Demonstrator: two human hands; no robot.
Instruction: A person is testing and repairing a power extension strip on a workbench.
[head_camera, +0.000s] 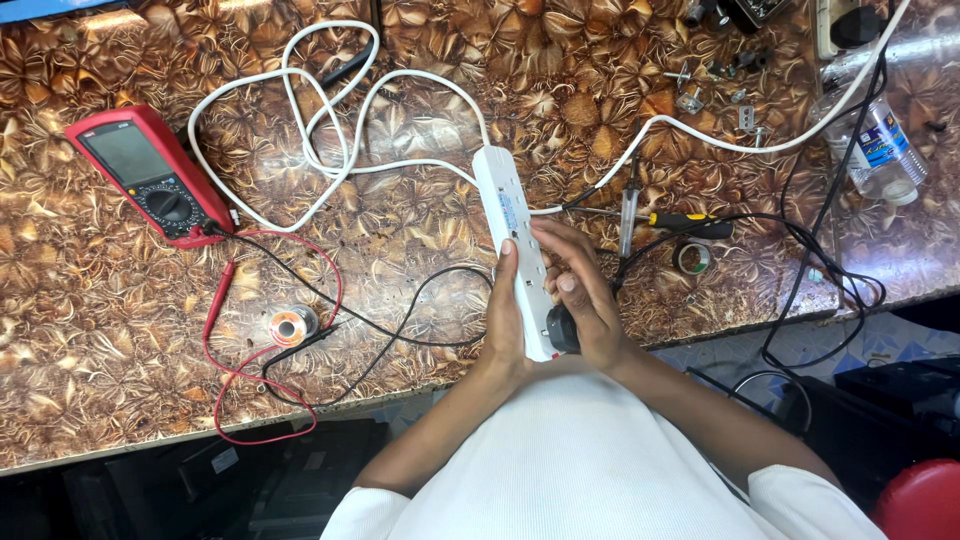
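I have both hands on the long white plastic power strip (518, 245), which lies lengthwise over the near edge of the patterned brown counter (90, 330), its far end on the surface and its near end out past the rim against my lap. My left hand (503, 320) is wrapped along its left side, thumb pressed on top; my right hand (585, 295) is curled round the right side, fingers closed on the round black plug (562, 328) seated near the end.

What worries me — the strip's white cable (330, 110) loops loosely across the counter and a second white cable (720, 140) runs off toward the far right corner, so I judge the strip may be live while my fingertips sit close to the sockets. A hard tug on the plug could jerk the strip and drag the black lead (800, 260) through the yellow-handled screwdriver (680, 220) and the small roll of tape (693, 258), or pull the clear plastic bottle (880, 150) over. The red multimeter (150, 175) and its red and black probe leads (240, 380) lie well apart, to the left.
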